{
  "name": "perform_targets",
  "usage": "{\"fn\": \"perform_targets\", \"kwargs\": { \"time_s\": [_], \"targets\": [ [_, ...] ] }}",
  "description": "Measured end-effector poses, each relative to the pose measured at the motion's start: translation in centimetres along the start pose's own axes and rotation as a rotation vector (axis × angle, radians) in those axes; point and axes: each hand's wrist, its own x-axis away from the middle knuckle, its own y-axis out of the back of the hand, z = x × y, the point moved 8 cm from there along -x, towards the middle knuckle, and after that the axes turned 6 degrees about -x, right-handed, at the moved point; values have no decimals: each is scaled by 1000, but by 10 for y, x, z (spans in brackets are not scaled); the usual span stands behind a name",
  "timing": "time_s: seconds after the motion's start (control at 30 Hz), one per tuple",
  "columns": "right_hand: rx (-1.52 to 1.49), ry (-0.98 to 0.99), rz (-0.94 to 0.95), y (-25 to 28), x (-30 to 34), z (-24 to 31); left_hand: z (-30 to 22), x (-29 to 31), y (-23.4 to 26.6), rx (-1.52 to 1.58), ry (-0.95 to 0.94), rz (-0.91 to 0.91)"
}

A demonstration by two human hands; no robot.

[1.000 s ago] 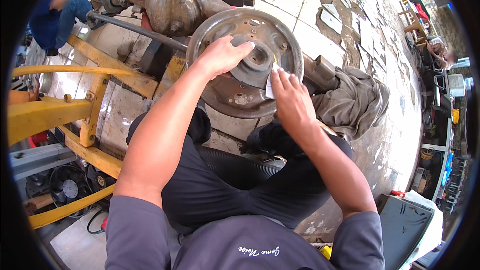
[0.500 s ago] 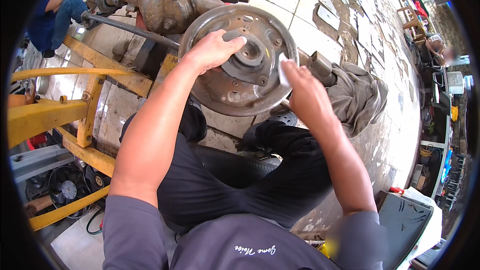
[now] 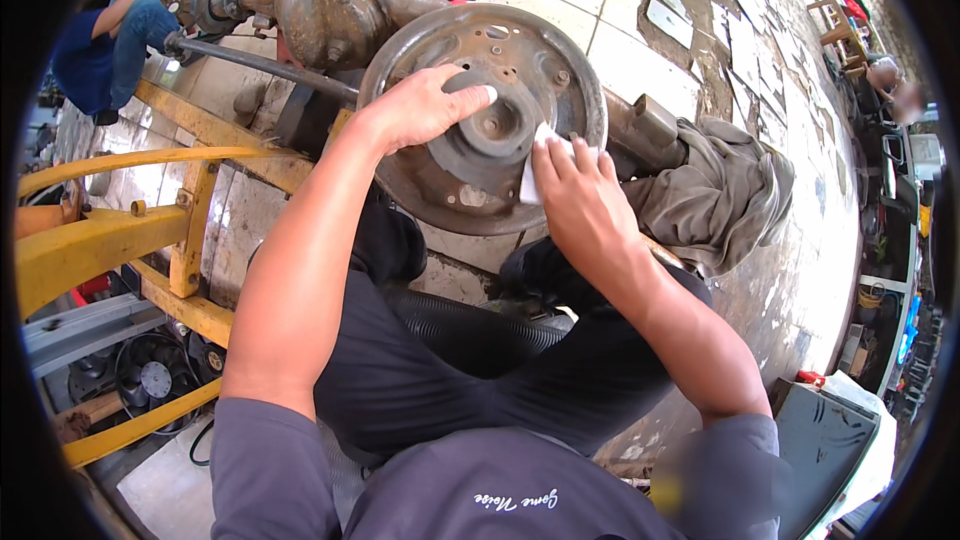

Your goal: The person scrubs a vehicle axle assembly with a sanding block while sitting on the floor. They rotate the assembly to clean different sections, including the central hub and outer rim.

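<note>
A round, rusty brake backing plate point(image 3: 470, 195) stands in front of my knees, its face tilted toward me. At its middle sits a dark hub flange point(image 3: 492, 155) with a recessed centre, somewhat blurred. My left hand point(image 3: 425, 110) grips this flange on its upper left side, thumb laid across the top and fingers curled behind, partly hidden. Against the plate's right side, my right hand point(image 3: 580, 185) presses a folded white sheet point(image 3: 530, 180) with its fingertips beside the flange. Whether the sheet is cloth or abrasive paper I cannot tell.
A rusty axle housing point(image 3: 335, 15) lies behind the plate. Yellow steel frame bars point(image 3: 110, 235) stand at left, with a cooling fan point(image 3: 155, 380) below. A crumpled grey-brown cloth point(image 3: 720, 190) lies at right. Another person point(image 3: 120, 35) crouches far left. Broken tiles point(image 3: 670, 15) lie far right.
My right hand has moved left and slightly down with the white sheet, from the plate's right rim to beside the flange. The flange has turned in my left hand's grip.
</note>
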Motion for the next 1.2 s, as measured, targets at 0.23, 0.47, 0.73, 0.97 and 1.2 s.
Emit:
{"fn": "perform_targets", "kwargs": {
  "time_s": [0.23,0.47,0.73,0.97,1.2],
  "targets": [
    [-158,-84,-160,30,-3,-37,4,-4,0,-118,-44,-59],
    [76,-20,-25,6,14,17,-20,10,5,-193,-83,-105],
    [-219,-105,-156,40,-9,-52,-24,12,4,-119,-66,-9],
    [-351,0,-352,27,-34,-53,-27,10,5,-236,-169,-23],
    [-383,111,-229,17,-21,-38,-30,11,2,-184,-202,25]
  ]
}}
